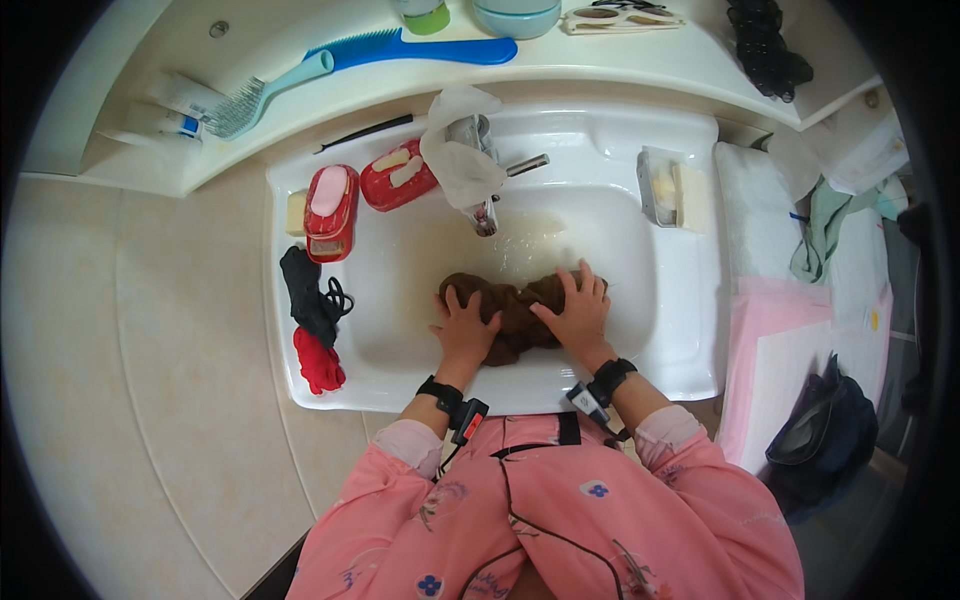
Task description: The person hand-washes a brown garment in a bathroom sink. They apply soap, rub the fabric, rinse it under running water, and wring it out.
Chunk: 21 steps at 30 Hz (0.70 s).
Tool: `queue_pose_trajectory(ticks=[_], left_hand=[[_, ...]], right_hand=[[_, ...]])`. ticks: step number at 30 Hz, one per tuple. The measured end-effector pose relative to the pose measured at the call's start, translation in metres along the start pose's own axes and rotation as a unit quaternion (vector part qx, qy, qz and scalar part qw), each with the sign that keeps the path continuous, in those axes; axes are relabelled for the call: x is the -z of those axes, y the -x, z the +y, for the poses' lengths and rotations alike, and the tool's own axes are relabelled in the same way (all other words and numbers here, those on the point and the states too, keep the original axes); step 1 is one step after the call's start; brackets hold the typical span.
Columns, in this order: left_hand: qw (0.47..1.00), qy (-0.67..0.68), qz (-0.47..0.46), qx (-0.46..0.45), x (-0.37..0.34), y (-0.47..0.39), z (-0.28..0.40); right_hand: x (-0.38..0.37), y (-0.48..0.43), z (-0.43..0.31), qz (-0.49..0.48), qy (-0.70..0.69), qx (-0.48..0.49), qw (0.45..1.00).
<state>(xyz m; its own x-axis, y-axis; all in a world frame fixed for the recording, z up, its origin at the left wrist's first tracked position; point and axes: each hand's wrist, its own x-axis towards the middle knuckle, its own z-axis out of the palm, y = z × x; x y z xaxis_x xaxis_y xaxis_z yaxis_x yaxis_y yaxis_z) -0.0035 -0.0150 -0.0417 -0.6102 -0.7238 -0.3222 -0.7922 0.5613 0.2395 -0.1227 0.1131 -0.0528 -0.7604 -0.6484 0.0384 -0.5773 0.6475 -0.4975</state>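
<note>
A wet brown cloth (517, 315) lies bunched in the basin of a white washbasin (682, 315), with cloudy water (442, 244) around it. My left hand (465, 326) rests with spread fingers on the cloth's left end. Over its right end lies my right hand (581, 311), fingers apart as well. Both palms face down, and whether any fingers pinch the fabric underneath is hidden. Just beyond the cloth stands the metal faucet (484, 217), partly wrapped in a whitish covering (457, 161). Each wrist wears a black strap with a small device.
On the left rim are a red soap dish (341, 244) with pink soap (330, 191), a black cloth (306, 289) and a red cloth (319, 364). Another red dish (397, 196) sits behind. A clear soap box (654, 214) is at right. A shelf (600, 60) holds a blue comb (450, 51).
</note>
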Motion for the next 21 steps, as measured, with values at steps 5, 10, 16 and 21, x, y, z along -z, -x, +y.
queue_pose_trajectory(ticks=[5,10,16,21], left_hand=[[0.999,0.035,-0.01,-0.02,-0.019,-0.015,0.002],[0.998,0.018,-0.029,-0.054,-0.039,-0.046,0.002],[0.978,0.064,0.09,-0.175,-0.065,-0.076,-0.005],[0.983,0.062,0.119,-0.123,-0.074,-0.105,0.003]], right_hand=[[-0.031,-0.003,-0.004,-0.134,0.035,-0.062,0.988],[-0.046,-0.022,0.003,-0.125,0.095,-0.005,0.988],[-0.05,-0.054,0.017,-0.136,0.066,0.066,0.986],[-0.056,-0.088,0.019,-0.156,0.046,0.072,0.984]])
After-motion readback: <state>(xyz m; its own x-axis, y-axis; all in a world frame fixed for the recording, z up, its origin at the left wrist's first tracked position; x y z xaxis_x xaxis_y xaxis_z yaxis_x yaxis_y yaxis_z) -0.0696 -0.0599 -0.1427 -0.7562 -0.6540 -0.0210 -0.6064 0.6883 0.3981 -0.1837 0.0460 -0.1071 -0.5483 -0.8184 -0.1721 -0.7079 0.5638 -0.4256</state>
